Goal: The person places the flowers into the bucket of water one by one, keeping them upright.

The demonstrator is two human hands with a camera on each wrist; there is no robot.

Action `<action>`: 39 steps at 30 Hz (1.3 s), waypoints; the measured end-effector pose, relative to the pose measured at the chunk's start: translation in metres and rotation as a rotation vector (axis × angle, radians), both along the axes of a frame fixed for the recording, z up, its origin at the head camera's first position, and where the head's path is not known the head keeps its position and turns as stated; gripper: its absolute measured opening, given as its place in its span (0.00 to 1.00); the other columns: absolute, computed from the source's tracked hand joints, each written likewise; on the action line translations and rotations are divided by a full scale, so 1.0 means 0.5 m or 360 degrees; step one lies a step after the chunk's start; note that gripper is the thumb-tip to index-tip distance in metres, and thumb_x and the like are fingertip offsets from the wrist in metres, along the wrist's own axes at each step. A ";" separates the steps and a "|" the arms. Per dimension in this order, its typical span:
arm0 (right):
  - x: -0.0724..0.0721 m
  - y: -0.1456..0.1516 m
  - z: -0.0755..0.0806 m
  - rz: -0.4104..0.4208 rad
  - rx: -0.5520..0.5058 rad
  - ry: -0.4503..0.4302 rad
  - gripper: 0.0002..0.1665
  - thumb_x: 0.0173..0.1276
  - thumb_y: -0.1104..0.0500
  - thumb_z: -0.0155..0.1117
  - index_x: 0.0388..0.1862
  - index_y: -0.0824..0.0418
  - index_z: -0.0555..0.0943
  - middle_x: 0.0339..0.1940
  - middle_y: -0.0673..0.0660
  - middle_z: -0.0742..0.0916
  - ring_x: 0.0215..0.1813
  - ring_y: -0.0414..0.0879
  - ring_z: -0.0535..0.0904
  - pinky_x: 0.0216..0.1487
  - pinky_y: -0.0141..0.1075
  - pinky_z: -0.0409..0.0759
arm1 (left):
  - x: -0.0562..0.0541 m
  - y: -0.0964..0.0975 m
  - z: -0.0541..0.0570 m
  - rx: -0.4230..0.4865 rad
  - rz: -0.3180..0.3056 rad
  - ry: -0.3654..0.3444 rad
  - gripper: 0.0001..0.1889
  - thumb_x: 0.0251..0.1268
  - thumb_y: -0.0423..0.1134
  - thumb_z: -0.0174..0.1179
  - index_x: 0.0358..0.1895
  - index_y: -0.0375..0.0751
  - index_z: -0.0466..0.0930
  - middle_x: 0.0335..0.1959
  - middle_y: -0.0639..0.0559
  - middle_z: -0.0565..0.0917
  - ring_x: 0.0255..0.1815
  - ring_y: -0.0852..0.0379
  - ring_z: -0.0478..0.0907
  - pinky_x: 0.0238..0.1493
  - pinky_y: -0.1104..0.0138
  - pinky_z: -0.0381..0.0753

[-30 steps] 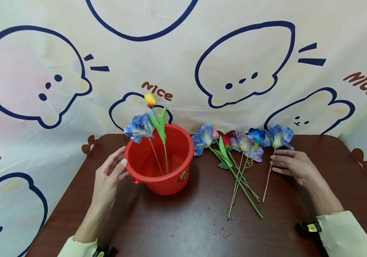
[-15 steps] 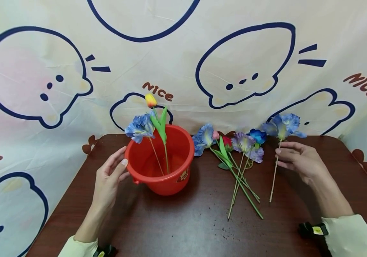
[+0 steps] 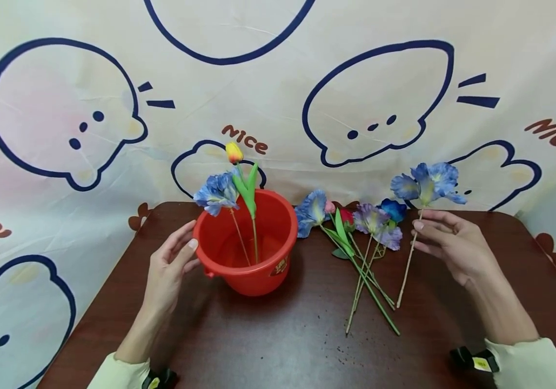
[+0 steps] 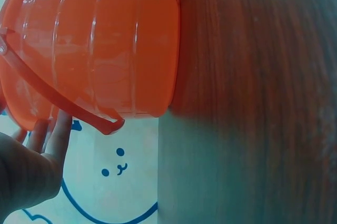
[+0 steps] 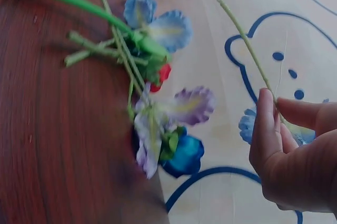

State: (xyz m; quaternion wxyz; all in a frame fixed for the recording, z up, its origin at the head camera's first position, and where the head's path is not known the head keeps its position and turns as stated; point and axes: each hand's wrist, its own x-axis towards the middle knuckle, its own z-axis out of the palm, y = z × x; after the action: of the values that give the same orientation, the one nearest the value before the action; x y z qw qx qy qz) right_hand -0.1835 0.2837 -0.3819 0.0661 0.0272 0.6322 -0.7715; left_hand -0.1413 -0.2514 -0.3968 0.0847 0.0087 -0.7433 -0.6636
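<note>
In the head view a red bucket [image 3: 253, 278] stands on the table, holding a blue flower [image 3: 216, 193] and a yellow-orange tulip [image 3: 234, 153] whose stems lean inside it. My left hand [image 3: 173, 265] holds the bucket's left rim, thumb at the edge and fingers along the outer wall. The left wrist view shows those fingers [image 4: 58, 134] beside the bucket's handle [image 4: 58, 97]. With thumb and fingertips my right hand [image 3: 457, 248] pinches the stem of another blue artificial flower [image 3: 428, 183], raised upright beside the pile, its bloom above the hand. In the right wrist view its stem [image 5: 242, 31] runs up from the fingertips.
Between bucket and right hand lie several artificial flowers with crossed stems: a pale blue one [image 3: 310, 212], a red one [image 3: 347, 219], a purple one [image 3: 371, 217] and a deep blue one [image 3: 394, 209]. Small dark crumbs dot the table [image 3: 297, 346]. A printed cloth [image 3: 278, 108] hangs behind.
My right hand has lifted the blue flower off the table, its bloom rising and the stem swinging a little. The left hand stays at the bucket's rim. The head view shifts slightly.
</note>
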 end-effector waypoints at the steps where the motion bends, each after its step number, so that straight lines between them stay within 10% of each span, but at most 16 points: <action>1: 0.002 -0.006 0.003 -0.0003 -0.0030 0.0013 0.14 0.78 0.66 0.67 0.55 0.49 0.85 0.44 0.46 0.92 0.46 0.39 0.92 0.44 0.36 0.93 | 0.000 0.000 0.001 0.0002 -0.0003 -0.0003 0.29 0.84 0.46 0.58 0.81 0.43 0.68 0.64 0.61 0.82 0.58 0.68 0.87 0.52 0.71 0.90; 21: -0.005 -0.198 0.096 0.0022 -0.0085 0.0117 0.23 0.75 0.58 0.73 0.65 0.56 0.78 0.45 0.48 0.89 0.44 0.39 0.88 0.46 0.33 0.92 | 0.002 -0.001 0.000 -0.0007 0.0011 -0.0024 0.29 0.84 0.46 0.58 0.81 0.46 0.69 0.64 0.60 0.82 0.58 0.67 0.86 0.52 0.71 0.90; 39: -0.074 -0.347 0.142 -0.0016 -0.0111 0.0165 0.21 0.78 0.60 0.69 0.66 0.57 0.77 0.48 0.55 0.86 0.34 0.42 0.88 0.37 0.32 0.91 | 0.001 -0.001 0.000 -0.0007 0.0017 -0.0020 0.28 0.84 0.48 0.58 0.81 0.46 0.69 0.64 0.59 0.82 0.58 0.67 0.87 0.51 0.70 0.90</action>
State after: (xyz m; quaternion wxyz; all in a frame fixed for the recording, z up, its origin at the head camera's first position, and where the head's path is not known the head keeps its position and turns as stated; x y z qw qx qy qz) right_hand -0.2203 0.1104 -0.3111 0.0303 -0.0120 0.6073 -0.7938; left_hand -0.1409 -0.2519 -0.3967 0.0834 0.0166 -0.7451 -0.6615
